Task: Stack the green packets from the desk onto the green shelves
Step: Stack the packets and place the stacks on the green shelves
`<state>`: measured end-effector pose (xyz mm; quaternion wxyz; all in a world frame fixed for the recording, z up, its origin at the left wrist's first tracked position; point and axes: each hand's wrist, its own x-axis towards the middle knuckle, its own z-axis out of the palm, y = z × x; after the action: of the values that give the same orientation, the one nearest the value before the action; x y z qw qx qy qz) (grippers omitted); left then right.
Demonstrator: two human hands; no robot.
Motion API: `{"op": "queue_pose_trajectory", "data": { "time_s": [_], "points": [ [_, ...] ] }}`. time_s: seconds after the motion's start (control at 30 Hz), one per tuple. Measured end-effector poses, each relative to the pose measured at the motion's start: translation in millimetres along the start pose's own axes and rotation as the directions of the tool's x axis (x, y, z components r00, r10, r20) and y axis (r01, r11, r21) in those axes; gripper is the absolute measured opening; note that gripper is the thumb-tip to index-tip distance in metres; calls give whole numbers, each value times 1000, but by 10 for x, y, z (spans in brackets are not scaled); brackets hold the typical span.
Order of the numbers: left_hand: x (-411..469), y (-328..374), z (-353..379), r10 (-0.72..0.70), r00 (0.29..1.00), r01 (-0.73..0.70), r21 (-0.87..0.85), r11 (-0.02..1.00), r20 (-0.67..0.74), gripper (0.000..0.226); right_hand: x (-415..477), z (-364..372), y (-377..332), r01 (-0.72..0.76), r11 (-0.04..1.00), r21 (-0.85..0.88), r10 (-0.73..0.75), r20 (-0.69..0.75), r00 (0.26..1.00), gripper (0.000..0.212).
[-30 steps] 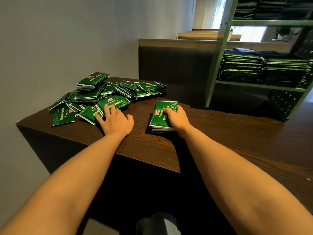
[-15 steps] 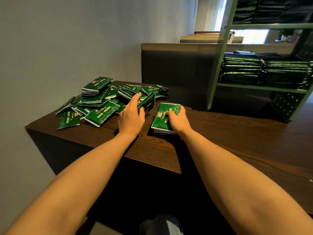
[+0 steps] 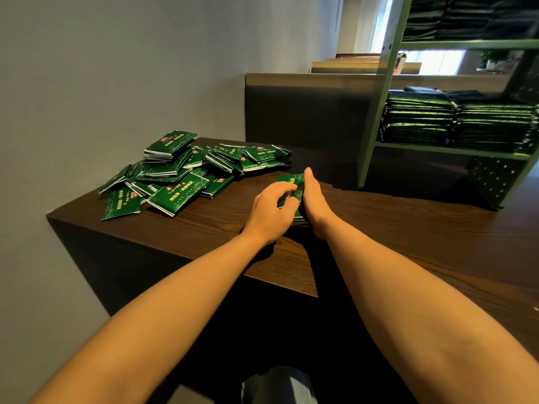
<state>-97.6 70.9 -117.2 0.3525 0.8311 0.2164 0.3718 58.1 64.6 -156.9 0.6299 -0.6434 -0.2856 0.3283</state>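
Now the left hand (image 3: 269,212) curls its fingers over a small packet stack (image 3: 289,181) on the desk (image 3: 393,228); the right hand (image 3: 315,204) hugs its right edge, grip unclear.

I record the packets (image 3: 178,195) as dark green with pale swirl patterning, pink-red lettering and silvery edges; the desk (image 3: 379,228) dark brown with streaked wood grain; the shelves (image 3: 379,112) pale green, their side panel (image 3: 493,179) dark with regular dots; the wall (image 3: 102,83) grey

Dark partition (image 3: 303,112), perhaps a plant (image 3: 493,58)
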Motion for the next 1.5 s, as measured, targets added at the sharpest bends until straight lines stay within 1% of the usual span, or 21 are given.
{"op": "queue_pose_trajectory", "data": {
  "time_s": [0.07,0.1,0.13,0.17,0.2,0.27,0.37,0.4,0.5,0.63,0.7,0.77,0.83,0.9,1.0,1.07,1.13,1.17,1.23,1.4,1.5],
  "points": [
    [-6,29,15,-72,997,70,-91,993,-19,43,-399,82,-283,5,999,-35,-6,-23,1000,75],
    [-5,28,26,-107,993,99,-144,985,-51,36,-437,87,-325,9,999,-35,-10,-19,1000,60],
    [1,23,38,-144,986,124,-194,973,-89,26,-441,71,-329,-5,1000,-21,5,-5,1000,48],
    [10,8,47,-180,976,147,-234,961,-126,18,-428,48,-327,-23,1000,-5,23,6,1000,40],
    [21,-8,53,-215,964,169,-260,951,-158,17,-412,34,-325,-45,999,13,45,14,999,36],
    [37,-28,49,-283,942,226,-285,931,-178,24,-424,5,-337,-71,997,34,70,38,997,36],
    [51,-49,35,-393,916,353,-299,886,-83,43,-456,-7,-364,-91,995,47,89,27,996,40],
    [51,-75,34,-401,914,371,-285,884,-54,43,-442,-12,-357,-100,993,57,98,23,995,39],
    [34,-115,42,-361,931,335,-258,906,-58,31,-506,12,-374,-77,995,56,75,38,996,31],
    [51,-144,-9,-346,937,326,-235,916,-48,35,-516,7,-328,-5,1000,-21,6,31,999,44],
    [73,-203,-97,-342,938,328,-169,929,-58,38,-504,4,-321,-17,1000,-5,17,13,1000,41],
    [79,-301,-252,-300,944,296,-48,954,-136,41,-510,26,-339,-26,1000,10,26,-2,1000,30],
    [69,-434,-455,-235,948,263,113,958,-217,42,-495,70,-347,-29,999,16,29,-19,999,32],
    [72,-589,-673,-213,939,293,304,906,-271,44,-494,134,-354,-6,1000,13,6,-37,999,32],
    [35,-811,-929,-228,905,401,539,741,-360,52,-518,285,-344,20,999,31,-19,-35,999,45],
    [0,-947,-1029,-260,887,456,630,629,-382,58,-525,392,-309,56,998,10,-56,-29,998,51],
    [-5,-1029,-1066,-367,852,524,629,575,-374,64,-503,444,-269,83,996,-18,-83,-33,996,55],
    [0,-1035,-1068,-426,829,556,606,569,-362,65,-500,442,-256,90,996,-23,-90,-39,995,56],
    [29,-1033,-1053,-485,802,591,583,557,-350,66,-471,415,-226,94,995,-35,-96,-41,995,55],
    [32,-1010,-1025,-485,771,633,585,507,-413,63,-451,390,-208,104,992,-70,-106,-25,994,52],
    [34,-1037,-1026,-474,760,649,548,528,-444,58,-442,385,-207,107,991,-78,-109,-20,994,52]
  ]
}}
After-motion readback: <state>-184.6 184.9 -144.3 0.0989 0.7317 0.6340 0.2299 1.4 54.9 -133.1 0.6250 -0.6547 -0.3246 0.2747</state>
